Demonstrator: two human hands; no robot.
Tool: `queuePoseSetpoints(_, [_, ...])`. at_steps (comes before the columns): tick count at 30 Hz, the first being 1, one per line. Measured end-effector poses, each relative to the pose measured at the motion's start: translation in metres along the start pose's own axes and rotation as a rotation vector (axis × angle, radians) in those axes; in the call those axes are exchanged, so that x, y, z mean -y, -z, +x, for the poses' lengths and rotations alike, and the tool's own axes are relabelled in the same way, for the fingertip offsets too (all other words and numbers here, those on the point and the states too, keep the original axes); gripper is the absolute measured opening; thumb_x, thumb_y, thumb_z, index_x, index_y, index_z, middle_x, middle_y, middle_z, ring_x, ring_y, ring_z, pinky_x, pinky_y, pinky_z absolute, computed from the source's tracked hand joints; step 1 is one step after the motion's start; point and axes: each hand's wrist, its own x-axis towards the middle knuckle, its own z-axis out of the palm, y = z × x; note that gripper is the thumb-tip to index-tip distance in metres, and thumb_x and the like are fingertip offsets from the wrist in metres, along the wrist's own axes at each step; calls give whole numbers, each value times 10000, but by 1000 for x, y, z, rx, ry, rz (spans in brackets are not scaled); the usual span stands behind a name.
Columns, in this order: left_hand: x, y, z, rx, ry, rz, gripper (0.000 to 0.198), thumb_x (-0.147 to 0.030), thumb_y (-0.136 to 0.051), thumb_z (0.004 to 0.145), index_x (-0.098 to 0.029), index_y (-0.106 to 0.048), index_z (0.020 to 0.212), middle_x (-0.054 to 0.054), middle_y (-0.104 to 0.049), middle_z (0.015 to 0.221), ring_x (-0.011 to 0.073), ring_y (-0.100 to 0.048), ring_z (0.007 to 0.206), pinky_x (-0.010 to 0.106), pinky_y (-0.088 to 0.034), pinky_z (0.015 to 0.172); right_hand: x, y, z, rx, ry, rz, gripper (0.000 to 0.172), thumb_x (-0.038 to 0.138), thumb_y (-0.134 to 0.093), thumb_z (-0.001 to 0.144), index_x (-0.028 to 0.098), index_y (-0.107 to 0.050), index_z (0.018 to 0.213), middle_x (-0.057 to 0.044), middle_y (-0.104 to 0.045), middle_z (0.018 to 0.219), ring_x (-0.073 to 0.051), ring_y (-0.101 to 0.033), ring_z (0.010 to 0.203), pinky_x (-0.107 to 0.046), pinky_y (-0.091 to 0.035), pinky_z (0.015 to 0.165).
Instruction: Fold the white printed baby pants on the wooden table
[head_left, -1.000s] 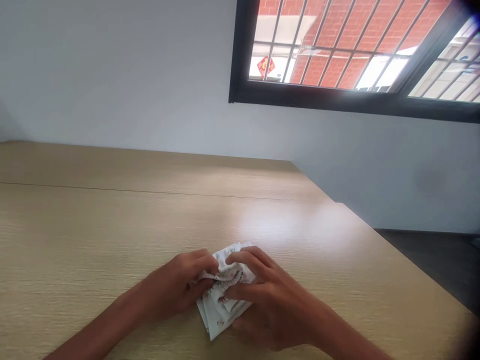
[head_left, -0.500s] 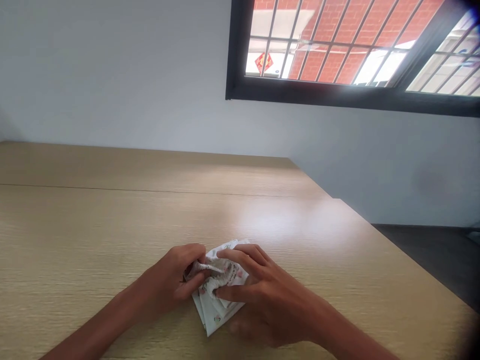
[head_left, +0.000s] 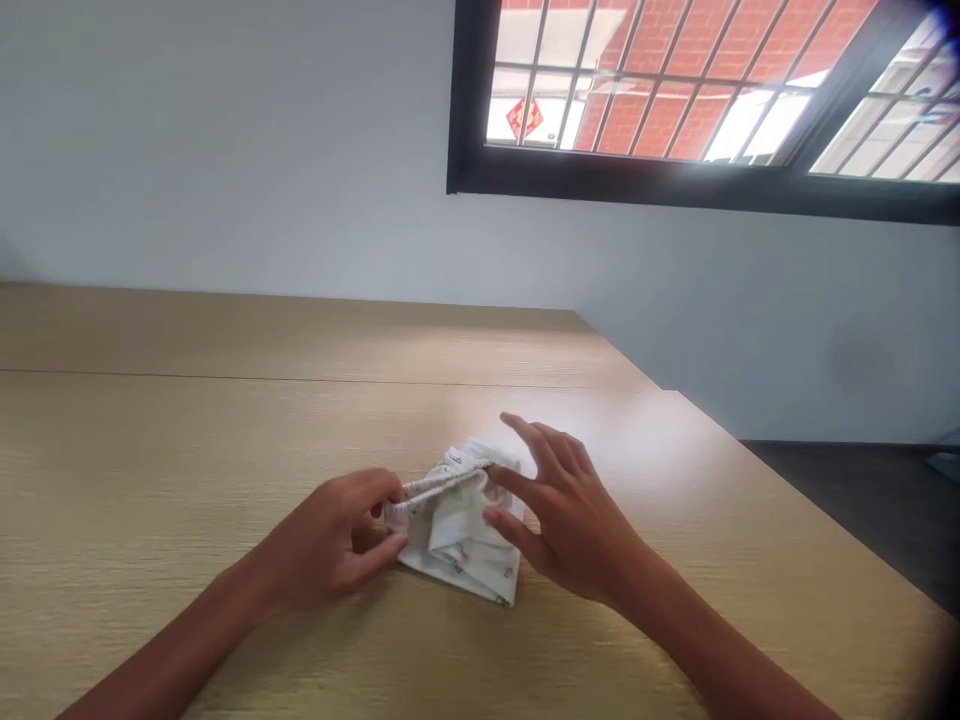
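A folded white cloth [head_left: 472,540] with a small flower print and a gathered elastic edge rests on the table in front of me. My left hand [head_left: 349,530] pinches the left end of the elastic edge between thumb and fingers. The elastic runs fairly straight from there up to the right index finger. My right hand [head_left: 551,500] has its fingers spread, with the index fingertip at the right end of the elastic and the thumb by the cloth's right side. Whether that index finger hooks inside the band is hard to see.
The light wood table [head_left: 225,430] has a seam across it, and its right edge slants away towards a dark floor [head_left: 840,490]. Behind stands a pale wall [head_left: 225,150] with a dark-framed barred window [head_left: 675,185] at upper right.
The cloth has turned and shifted slightly away and to the right. Its elastic edge, bunched before, is now drawn out straighter. My right hand has moved up and right, its fingers spreading wider.
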Motion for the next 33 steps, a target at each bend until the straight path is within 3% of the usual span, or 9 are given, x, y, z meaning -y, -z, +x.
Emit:
queuePoseSetpoints(5, [7, 10, 4, -165, -47, 53, 101, -329, -581, 901, -237, -558, 935, -35, -571, 877, 152, -520, 785, 289, -392, 724, -8, 1, 3, -130, -76, -69, 262, 389, -541, 973, 203, -657, 1117, -187, -327, 1490, -395, -367, 1314, -619, -375, 1007])
queuePoseSetpoints(11, [1, 12, 2, -284, -110, 38, 55, -287, -548, 935, -233, -558, 932, -27, -571, 903, 148, -522, 833, 289, -405, 762, -13, 6, 5, -358, -62, -75, 98, 293, -614, 928, 201, -630, 897, -159, -485, 1319, -350, -516, 1158, -575, -430, 938])
queuePoseSetpoints(13, [-1, 13, 0, -401, -107, 85, 90, -318, -562, 939, -231, -540, 930, -25, -568, 891, 146, -526, 817, 279, -415, 730, -12, 8, 5, -515, 13, -87, 66, 215, -633, 890, 213, -572, 864, -124, -553, 1171, -296, -582, 1015, -541, -449, 905])
queuePoseSetpoints(16, [0, 12, -3, -614, -85, 175, 224, -394, -638, 901, -234, -492, 960, -21, -580, 895, 144, -538, 777, 243, -430, 636, -10, 11, 5, -650, 111, -88, 181, 134, -643, 836, 242, -502, 873, -61, -589, 989, -237, -606, 858, -500, -460, 876])
queuePoseSetpoints(18, [2, 9, -3, -659, -79, 185, 248, -381, -636, 895, -241, -456, 993, -21, -581, 884, 138, -535, 725, 209, -413, 548, -10, 11, 6, -632, 126, -63, 208, 105, -630, 838, 247, -484, 882, -36, -600, 920, -216, -603, 806, -483, -454, 876])
queuePoseSetpoints(22, [8, 1, 1, -455, -51, 63, 146, -245, -455, 952, -254, -425, 1095, -23, -568, 845, 134, -529, 693, 192, -400, 528, -15, 5, 7, -520, 76, 82, 146, 102, -560, 903, 232, -502, 936, -26, -616, 838, -200, -572, 759, -401, -457, 775])
queuePoseSetpoints(25, [11, -3, 3, -357, -52, -32, 227, -179, -346, 967, -255, -410, 1171, -12, -569, 871, 135, -530, 741, 215, -421, 613, -18, 1, 6, -257, -94, 314, 63, 173, -466, 967, 230, -494, 966, -14, -591, 792, -192, -518, 695, -333, -415, 642])
queuePoseSetpoints(28, [11, -4, 3, -308, -55, -95, 222, -181, -352, 959, -243, -406, 1165, -22, -522, 805, 122, -473, 683, 200, -395, 585, -16, 0, 5, -49, -172, 493, 89, 230, -401, 998, 237, -456, 929, 24, -519, 721, -167, -420, 606, -305, -342, 577])
queuePoseSetpoints(33, [3, 0, 1, -230, -15, -244, 156, -218, -484, 918, -257, -397, 1042, -25, -493, 802, 132, -456, 724, 141, -345, 514, -12, 3, 5, -31, -143, 585, 86, 221, -389, 995, 243, -461, 955, 28, -505, 736, -163, -390, 618, -303, -313, 584])
